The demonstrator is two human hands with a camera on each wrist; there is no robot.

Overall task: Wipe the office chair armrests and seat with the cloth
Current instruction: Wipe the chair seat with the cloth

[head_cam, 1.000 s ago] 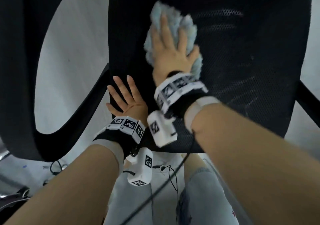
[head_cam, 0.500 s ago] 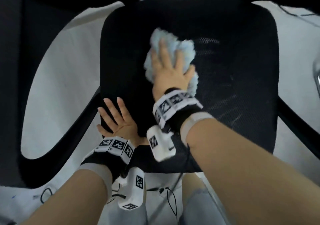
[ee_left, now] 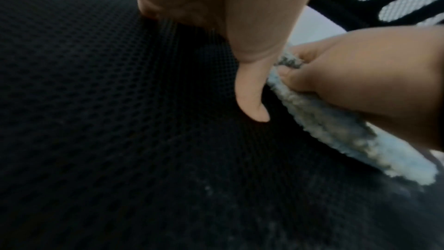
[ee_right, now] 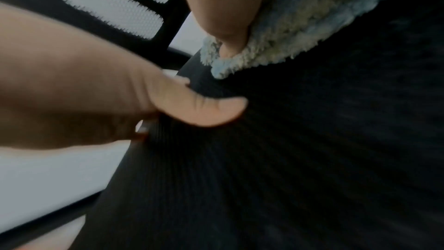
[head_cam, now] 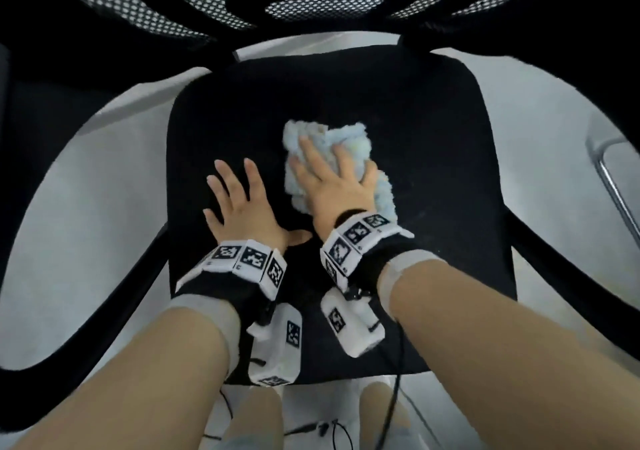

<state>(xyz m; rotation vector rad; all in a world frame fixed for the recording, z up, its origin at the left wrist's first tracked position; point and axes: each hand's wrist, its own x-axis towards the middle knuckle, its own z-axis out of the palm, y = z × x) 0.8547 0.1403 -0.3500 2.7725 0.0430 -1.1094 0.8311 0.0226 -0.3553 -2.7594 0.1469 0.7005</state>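
Observation:
The black mesh chair seat [head_cam: 433,144] fills the middle of the head view. A fluffy light-blue cloth [head_cam: 329,144] lies on it, slightly left of centre. My right hand [head_cam: 329,179] presses flat on the cloth with straight, spread fingers. Its thumb [ee_right: 225,31] lies on the cloth's edge [ee_right: 288,31]. My left hand [head_cam: 235,196] rests flat on the bare seat just left of the cloth, fingers spread, holding nothing; its thumb [ee_left: 250,102] nearly touches the cloth [ee_left: 336,130]. Black armrests curve along the left [head_cam: 31,352] and right [head_cam: 568,276].
The mesh backrest [head_cam: 294,2] rises at the far side of the seat. A chrome tube [head_cam: 609,186] stands at the right edge on the pale floor. Cables [head_cam: 332,432] and my legs lie below the seat's front edge.
My right hand has drawn the cloth back from the far part of the seat toward its middle. My left hand has moved from the seat's front-left edge onto the seat beside it.

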